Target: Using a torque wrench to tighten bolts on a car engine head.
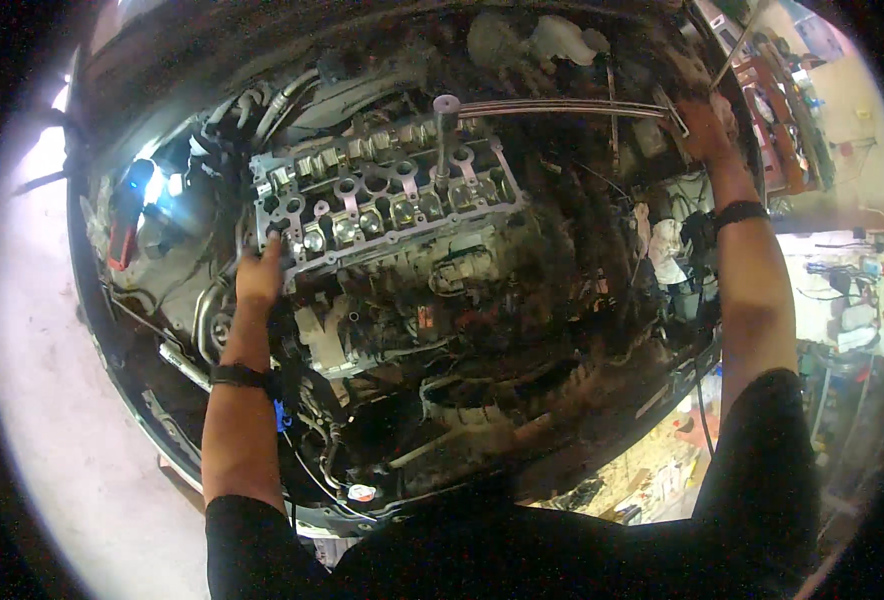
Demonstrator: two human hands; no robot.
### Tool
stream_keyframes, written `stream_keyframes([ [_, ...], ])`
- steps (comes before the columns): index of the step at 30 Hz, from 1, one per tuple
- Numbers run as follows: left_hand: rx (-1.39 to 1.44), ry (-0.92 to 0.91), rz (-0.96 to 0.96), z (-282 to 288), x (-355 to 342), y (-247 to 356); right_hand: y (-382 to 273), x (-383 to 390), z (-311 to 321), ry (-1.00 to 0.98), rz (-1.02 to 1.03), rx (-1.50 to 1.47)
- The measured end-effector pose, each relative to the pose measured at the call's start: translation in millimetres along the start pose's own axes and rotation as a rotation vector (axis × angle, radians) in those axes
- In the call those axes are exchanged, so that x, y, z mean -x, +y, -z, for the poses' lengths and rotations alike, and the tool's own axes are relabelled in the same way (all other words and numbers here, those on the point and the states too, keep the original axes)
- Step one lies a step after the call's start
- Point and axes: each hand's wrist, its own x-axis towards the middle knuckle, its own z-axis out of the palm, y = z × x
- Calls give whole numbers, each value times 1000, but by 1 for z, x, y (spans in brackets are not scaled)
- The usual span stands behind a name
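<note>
View down into an open car engine bay, w/ an exposed cylinder head [387,200] near centre, slightly toward 11 o'clock. Its long axis runs roughly 8 to 2 o'clock, tilted up to the right.

A long breaker bar [562,107] lies nearly level across the top of the bay, long axis 9 to 3 o'clock. Its left end meets a socket extension [445,140] standing upright on the cylinder head; its right end points to 3 o'clock.

The right hand [704,128], at about 2 o'clock, is closed in a fist round the bar's right end, arm stretched out, dark band on the wrist.

The left hand [260,272], at about 9 o'clock, rests fingers-up against the left end of the cylinder head, fingers together and pressed to the metal; it grips nothing that can be seen.

A work light [145,180] glows blue-white at 10 o'clock, beside a red-handled tool [120,240].
</note>
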Motion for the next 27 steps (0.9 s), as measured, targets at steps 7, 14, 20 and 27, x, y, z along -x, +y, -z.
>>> stream_keyframes([
  [7, -149, -144, -42, -6, 24, 37, 3, 47, -4, 128, -221, -24],
  [14, -270, -181, -26, 0, 23, 37, -53, 128, 36, -124, -534, 131],
  [20, -212, -195, -16, 5, 35, 54, -171, 184, 105, -292, -751, 180],
  [27, -189, -189, -3, 12, 35, 47, -327, 230, 182, -301, -840, -73],
])
